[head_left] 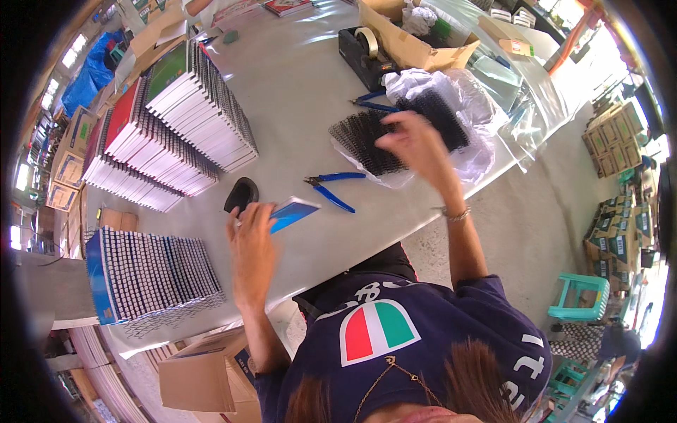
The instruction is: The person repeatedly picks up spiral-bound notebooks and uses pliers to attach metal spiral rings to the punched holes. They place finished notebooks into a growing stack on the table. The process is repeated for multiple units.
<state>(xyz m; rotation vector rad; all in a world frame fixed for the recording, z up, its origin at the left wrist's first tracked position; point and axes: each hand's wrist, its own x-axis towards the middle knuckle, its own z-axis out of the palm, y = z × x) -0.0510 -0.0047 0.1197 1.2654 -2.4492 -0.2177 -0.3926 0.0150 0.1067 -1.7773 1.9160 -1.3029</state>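
Observation:
My left hand [254,243] is closed on a small notebook with a blue cover [295,213], held tilted near the table's front edge. A dark rounded object [242,193] sits just beyond those fingers. My right hand [417,144] is over a heap of black spiral binding coils [370,141], its thumb and forefinger apart. Whether the fingertips touch a coil is hard to make out. The coils lie on crumpled white wrapping [478,144]. Between my hands rest blue-handled cutting pliers [331,189], handles spread. A second blue-handled pair [374,102] lies beyond the coils.
Tall stacks of spiral-bound notebooks [201,109] stand at the left, with a blue-covered row [162,275] nearer me. A tape dispenser [363,53] and an open cardboard box [416,53] are at the back. Clear plastic [525,106] hangs at the right edge.

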